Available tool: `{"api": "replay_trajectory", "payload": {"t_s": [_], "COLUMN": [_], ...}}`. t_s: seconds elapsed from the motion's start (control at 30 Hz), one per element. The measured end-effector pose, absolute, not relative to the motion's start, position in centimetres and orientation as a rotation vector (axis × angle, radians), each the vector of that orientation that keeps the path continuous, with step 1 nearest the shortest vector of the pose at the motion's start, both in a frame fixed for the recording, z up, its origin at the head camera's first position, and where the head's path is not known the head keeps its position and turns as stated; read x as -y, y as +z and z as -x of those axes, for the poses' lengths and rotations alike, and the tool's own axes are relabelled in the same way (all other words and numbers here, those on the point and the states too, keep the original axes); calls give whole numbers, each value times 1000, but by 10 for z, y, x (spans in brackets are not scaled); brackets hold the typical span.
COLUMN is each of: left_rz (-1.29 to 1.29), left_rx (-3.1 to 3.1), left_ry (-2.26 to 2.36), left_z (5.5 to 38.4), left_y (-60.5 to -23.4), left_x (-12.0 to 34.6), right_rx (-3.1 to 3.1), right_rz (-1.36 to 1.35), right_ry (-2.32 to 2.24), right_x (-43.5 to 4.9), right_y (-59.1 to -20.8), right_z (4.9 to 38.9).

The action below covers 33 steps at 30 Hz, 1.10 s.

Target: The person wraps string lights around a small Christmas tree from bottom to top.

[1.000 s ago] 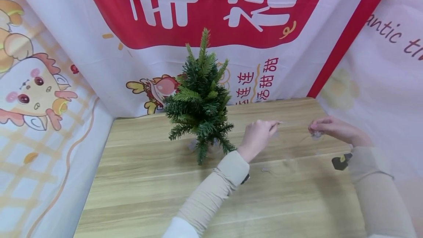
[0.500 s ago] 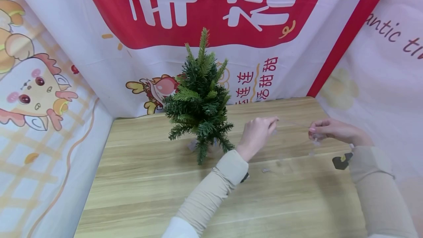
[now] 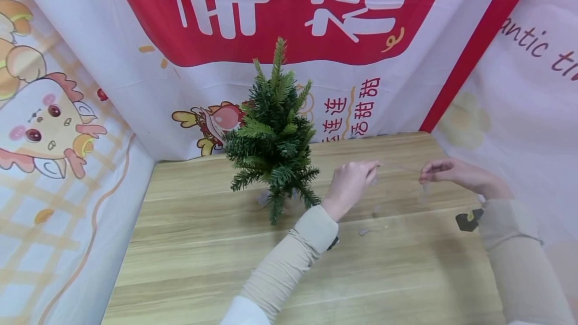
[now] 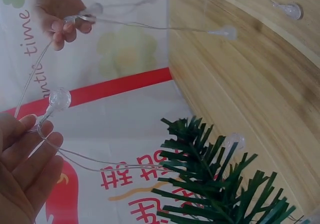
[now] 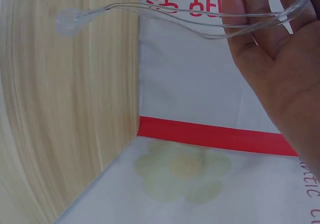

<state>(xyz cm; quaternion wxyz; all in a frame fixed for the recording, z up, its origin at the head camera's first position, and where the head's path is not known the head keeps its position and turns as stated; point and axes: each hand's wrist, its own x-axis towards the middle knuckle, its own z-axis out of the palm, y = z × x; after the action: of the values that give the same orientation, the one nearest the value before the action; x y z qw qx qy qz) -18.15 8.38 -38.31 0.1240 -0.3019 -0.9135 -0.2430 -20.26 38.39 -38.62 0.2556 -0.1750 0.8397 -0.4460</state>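
Looked early: left hand (image 3: pixel 351 184) and right hand (image 3: pixel 456 174) pinched lights (image 4: pixel 60 99); a few sat low by tree (image 3: pixel 277 139), rest off it.

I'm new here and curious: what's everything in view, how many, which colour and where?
Small tree: one, green, on the table
Table: one, light wood, below the tree
Bulbs: several, clear, along the wire
Wire: count unclear, silvery, beside the tree
Printed cloth: count unclear, mostly white, around the table
Sleeves: two, beige, above the table
Wrist devices: two, dark, by the sleeves
Left hand: one, bare, fingers pinching wire
Right hand: one, bare, fingers holding wire
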Motion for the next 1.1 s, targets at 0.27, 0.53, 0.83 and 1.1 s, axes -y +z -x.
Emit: {"api": "replay_trajectory", "payload": {"t_s": [0.27,0.53,0.83,1.1], "left_rz": [845,832,835,1019], "left_rx": [2659,2675,2744,2777], "left_ry": [-815,-958,-1492,-1624], "left_z": [183,187,191,186], "left_y": [-383,-382,-376,-364], "left_x": [-81,-77,-80,-94], "right_rx": [-2425,-2212,-1899,-2054], "right_rz": [441,666,795,790], "right_ry": [-1112,-1481,-1868,-1821], "right_x": [-380,-383,-375,-357], "right_y": [-378,-376,-357,-337], "right_z": [199,202,203,200]}}
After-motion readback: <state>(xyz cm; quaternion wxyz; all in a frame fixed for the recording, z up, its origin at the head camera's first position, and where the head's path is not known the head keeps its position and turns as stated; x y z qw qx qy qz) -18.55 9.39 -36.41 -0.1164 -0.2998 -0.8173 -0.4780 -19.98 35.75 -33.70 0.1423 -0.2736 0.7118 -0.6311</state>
